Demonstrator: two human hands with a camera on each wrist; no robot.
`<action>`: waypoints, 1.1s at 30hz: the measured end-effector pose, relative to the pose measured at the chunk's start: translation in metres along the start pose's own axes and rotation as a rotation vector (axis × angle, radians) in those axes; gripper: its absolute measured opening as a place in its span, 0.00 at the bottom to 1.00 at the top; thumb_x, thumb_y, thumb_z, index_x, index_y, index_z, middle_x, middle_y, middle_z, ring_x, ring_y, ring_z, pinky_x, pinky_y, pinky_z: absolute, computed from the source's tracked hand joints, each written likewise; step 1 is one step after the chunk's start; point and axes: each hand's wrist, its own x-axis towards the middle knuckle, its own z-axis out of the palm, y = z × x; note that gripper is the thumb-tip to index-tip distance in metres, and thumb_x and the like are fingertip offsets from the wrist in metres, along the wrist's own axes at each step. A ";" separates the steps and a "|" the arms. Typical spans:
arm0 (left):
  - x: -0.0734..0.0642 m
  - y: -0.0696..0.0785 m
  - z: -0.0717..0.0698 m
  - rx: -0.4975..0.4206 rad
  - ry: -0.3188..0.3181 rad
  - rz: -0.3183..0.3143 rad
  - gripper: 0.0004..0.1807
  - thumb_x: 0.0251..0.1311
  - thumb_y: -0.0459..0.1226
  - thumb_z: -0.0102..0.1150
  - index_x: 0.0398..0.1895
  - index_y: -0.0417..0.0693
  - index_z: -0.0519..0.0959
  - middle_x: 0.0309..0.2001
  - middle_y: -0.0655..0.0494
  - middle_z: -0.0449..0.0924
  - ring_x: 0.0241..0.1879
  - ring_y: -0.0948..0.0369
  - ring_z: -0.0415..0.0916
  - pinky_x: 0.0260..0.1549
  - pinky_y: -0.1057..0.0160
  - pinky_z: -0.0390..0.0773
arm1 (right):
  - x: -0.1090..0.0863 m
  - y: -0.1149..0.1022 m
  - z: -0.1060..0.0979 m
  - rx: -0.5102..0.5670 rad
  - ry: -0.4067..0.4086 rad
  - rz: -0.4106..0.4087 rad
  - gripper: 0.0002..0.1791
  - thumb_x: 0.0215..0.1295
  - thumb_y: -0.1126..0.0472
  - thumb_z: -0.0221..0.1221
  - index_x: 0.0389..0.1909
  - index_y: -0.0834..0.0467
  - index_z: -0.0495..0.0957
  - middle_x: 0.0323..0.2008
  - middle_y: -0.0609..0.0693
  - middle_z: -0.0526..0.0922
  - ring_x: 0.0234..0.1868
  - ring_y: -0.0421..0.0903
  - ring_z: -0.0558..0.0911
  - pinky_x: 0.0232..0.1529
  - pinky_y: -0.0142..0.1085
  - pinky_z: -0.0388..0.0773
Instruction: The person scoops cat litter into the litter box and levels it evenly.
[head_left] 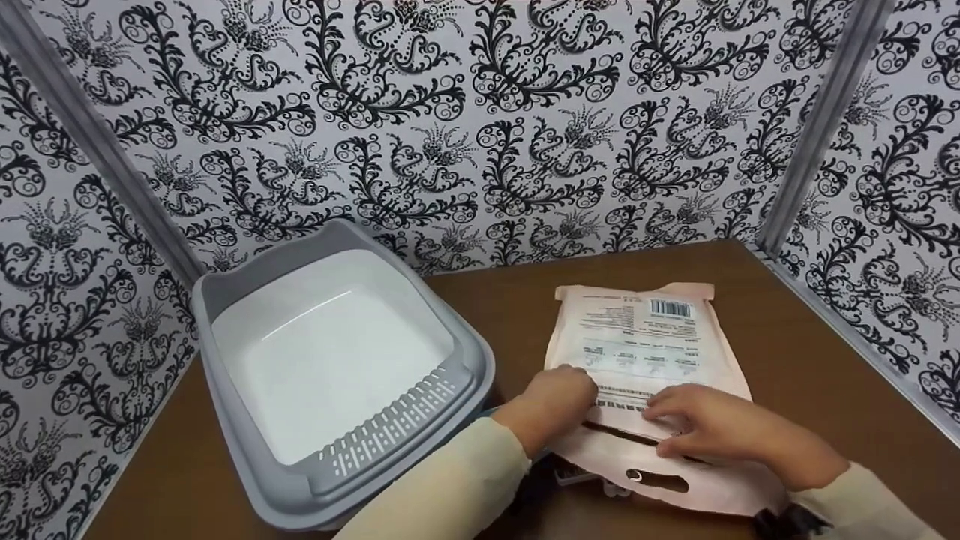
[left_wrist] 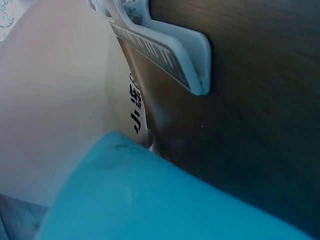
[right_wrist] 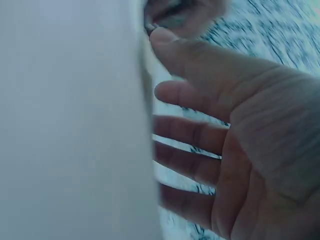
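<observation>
A pale pink printed bag lies on the table, with a dark slit across it near its handle-hole end. My left hand curls its fingers onto the bag's left side, just above the slit. Spread over the bag's right part is my right hand, fingers above the slit and thumb by its lower edge. In the right wrist view the right hand has fairly straight fingers whose tips end behind the bag's pale flap. Its thumb tip is close to the other hand at the slit.
A grey and white litter box with a slotted front ledge stands to the left. A white plastic piece with a barred strip lies on the wooden table beside the bag. A smooth blue surface fills the left wrist view's foreground. Patterned walls enclose the table.
</observation>
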 end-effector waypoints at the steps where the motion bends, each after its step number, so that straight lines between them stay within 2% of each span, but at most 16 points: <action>1: 0.001 0.000 0.001 0.010 -0.002 0.000 0.08 0.68 0.41 0.61 0.33 0.54 0.88 0.34 0.58 0.85 0.36 0.60 0.81 0.36 0.61 0.82 | 0.001 -0.002 0.003 -0.034 -0.006 0.004 0.18 0.59 0.50 0.73 0.47 0.54 0.88 0.46 0.51 0.88 0.48 0.50 0.85 0.52 0.46 0.80; 6: 0.005 0.003 0.003 0.049 -0.049 -0.008 0.06 0.66 0.37 0.61 0.35 0.54 0.88 0.35 0.57 0.85 0.36 0.60 0.81 0.37 0.61 0.83 | 0.005 -0.011 0.012 -0.159 -0.028 0.063 0.14 0.62 0.51 0.70 0.46 0.53 0.88 0.50 0.57 0.86 0.51 0.58 0.85 0.54 0.51 0.81; 10: 0.008 0.004 0.001 0.026 -0.082 -0.024 0.07 0.67 0.37 0.60 0.41 0.52 0.88 0.39 0.56 0.85 0.39 0.59 0.81 0.41 0.61 0.82 | 0.006 -0.012 0.013 -0.202 -0.015 0.078 0.11 0.63 0.55 0.69 0.45 0.52 0.88 0.52 0.58 0.86 0.52 0.59 0.85 0.54 0.51 0.81; 14: 0.011 0.006 -0.001 0.016 -0.087 -0.031 0.10 0.68 0.37 0.59 0.45 0.52 0.88 0.42 0.56 0.84 0.42 0.60 0.80 0.44 0.62 0.82 | 0.005 -0.007 0.011 -0.213 0.005 0.084 0.12 0.64 0.56 0.68 0.46 0.53 0.89 0.53 0.58 0.86 0.54 0.60 0.84 0.55 0.51 0.81; 25: 0.013 0.009 0.001 0.055 -0.111 -0.065 0.11 0.72 0.38 0.57 0.47 0.55 0.88 0.46 0.59 0.83 0.44 0.62 0.79 0.43 0.63 0.83 | 0.003 0.001 0.009 -0.192 -0.014 0.086 0.15 0.64 0.54 0.69 0.49 0.55 0.88 0.55 0.59 0.85 0.56 0.61 0.83 0.58 0.52 0.79; 33: 0.011 0.007 0.007 0.051 -0.073 -0.037 0.10 0.69 0.38 0.59 0.46 0.54 0.89 0.44 0.58 0.83 0.42 0.61 0.78 0.39 0.62 0.83 | 0.001 -0.002 0.007 -0.187 -0.034 0.099 0.15 0.66 0.53 0.67 0.50 0.56 0.87 0.55 0.59 0.85 0.56 0.62 0.83 0.58 0.53 0.78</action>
